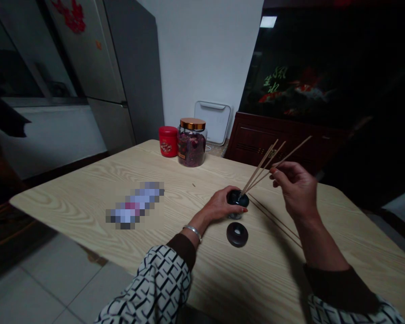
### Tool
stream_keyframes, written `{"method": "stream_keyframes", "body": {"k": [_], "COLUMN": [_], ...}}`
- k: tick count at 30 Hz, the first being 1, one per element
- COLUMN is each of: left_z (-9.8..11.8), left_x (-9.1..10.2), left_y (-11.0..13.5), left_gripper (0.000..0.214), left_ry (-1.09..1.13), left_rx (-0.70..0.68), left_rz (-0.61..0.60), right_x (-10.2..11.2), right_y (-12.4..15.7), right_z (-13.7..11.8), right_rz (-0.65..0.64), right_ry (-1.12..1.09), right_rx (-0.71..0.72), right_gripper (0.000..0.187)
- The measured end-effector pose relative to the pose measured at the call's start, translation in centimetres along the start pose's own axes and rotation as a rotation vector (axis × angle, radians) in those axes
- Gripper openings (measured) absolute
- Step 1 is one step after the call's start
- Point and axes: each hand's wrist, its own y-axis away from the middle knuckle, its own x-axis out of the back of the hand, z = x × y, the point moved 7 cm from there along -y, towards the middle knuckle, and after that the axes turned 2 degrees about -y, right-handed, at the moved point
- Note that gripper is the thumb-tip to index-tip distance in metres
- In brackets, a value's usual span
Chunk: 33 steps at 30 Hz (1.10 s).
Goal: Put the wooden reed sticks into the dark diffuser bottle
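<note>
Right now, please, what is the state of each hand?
Left hand: closed around the small dark jar.
Right hand: closed, pinching a thin stick between thumb and fingers.

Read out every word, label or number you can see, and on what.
"生": one of the green characters on the dark fish panel; the others are unclear.
Small label on the glass jar: too small to read.
Marking on the red canister: too blurred.
Pixelated item: nothing readable.
Orange patch on the fridge: too small.
Dark pot in the left hand: no readable text.
</note>
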Motion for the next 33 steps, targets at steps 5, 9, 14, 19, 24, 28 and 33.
{"method": "stream_keyframes", "body": {"k": [5,9,14,19,24,28,33], "left_z": [0.2,0.0,-0.2,-0.3,-0.2,0.2,0.1], "left_x": [0.0,0.0,0.0,-0.1,-0.1,0.0,0.0], "left_y": [0.0,0.0,-0.1,-0.1,-0.1,0.0,0.0], "left_gripper": [0.070,0.072,0.075,0.074,0.073,0.071,0.072], "left_ry": [-0.018,-0.011,0.022,0.034,0.037,0.010,0.031], "left_rx": [-0.007,0.007,0.018,0.010,0.013,0.004,0.012], "left_rz": [-0.004,-0.006,-0.004,-0.005,-0.012,-0.007,-0.012], "right_x": [-2.2,-0.5,2.5,3.4,3.3,3.7,4.7], "right_y": [0.8,0.2,0.7,2.7,3.2,3.0,-0.3], "right_z": [1.9,3.6,8.5,12.0,12.9,12.9,8.3], "right_rz": [-0.279,-0.461,-0.813,-1.007,-1.026,-1.020,-0.707], "right_ry": [0.139,0.345,1.110,1.407,1.406,1.401,1.140], "right_rx": [-0.133,-0.178,-0.216,-0.424,-0.456,-0.454,-0.250], "right_gripper": [0.025,0.032,0.016,0.022,0.026,0.024,0.014]}}
